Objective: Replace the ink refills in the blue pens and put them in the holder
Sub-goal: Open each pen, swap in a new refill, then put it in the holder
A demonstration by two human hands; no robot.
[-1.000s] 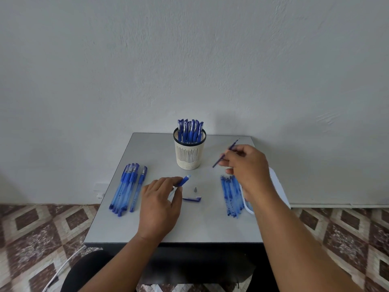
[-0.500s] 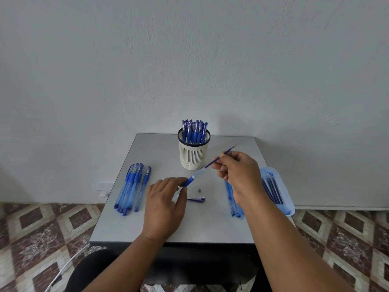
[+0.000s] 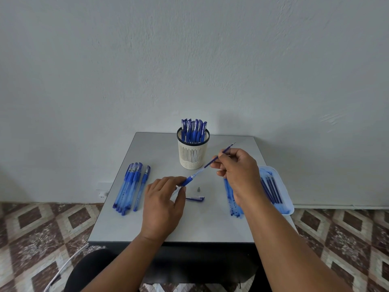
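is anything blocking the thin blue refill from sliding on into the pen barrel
Nothing visible does. The right hand pinches the thin blue ink refill, whose lower end already sits in the clear blue pen barrel gripped by the left hand.

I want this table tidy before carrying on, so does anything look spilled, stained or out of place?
Yes. The white plastic tray at the table's right edge shows blue smears, seemingly ink, around the dark refills in it. A small metal pen tip and a blue pen cap lie loose mid-table, though they probably belong to the opened pen.
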